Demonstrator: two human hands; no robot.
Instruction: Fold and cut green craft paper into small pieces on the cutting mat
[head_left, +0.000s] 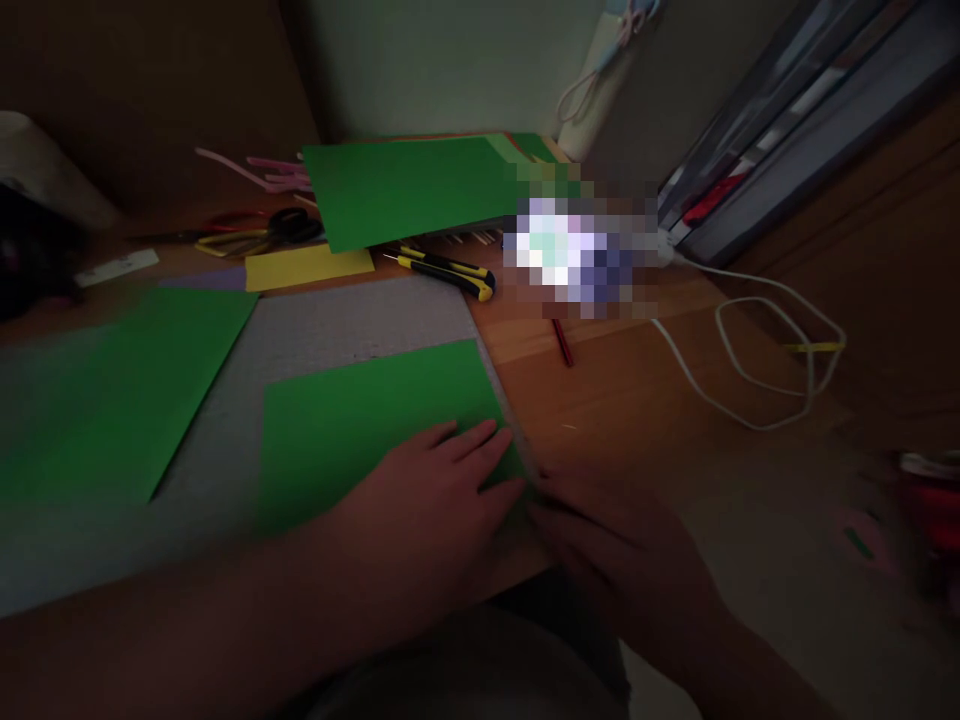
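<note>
My left hand (442, 485) lies flat with its fingers apart on a green sheet of paper (352, 415), covering its lower right part. That sheet rests on a grey mat (345, 315). Beside the sheet's right edge, close to my left fingertips, is my right hand (626, 540). Its fingers point left and look drawn together; whatever they may pinch is hidden in the shadow. A second, larger green sheet (135, 385) lies at the left of the mat. Two yellow-and-black utility knives (446, 270) lie behind the mat's far edge.
More green sheets (405, 190) are stacked at the back. Scissors (255, 235) and a yellow strip (311, 267) lie left of them. A bright pixelated patch (562, 250) hides something at back right. A dark red stick (562, 342) and a white cable (750, 425) are on the table's right.
</note>
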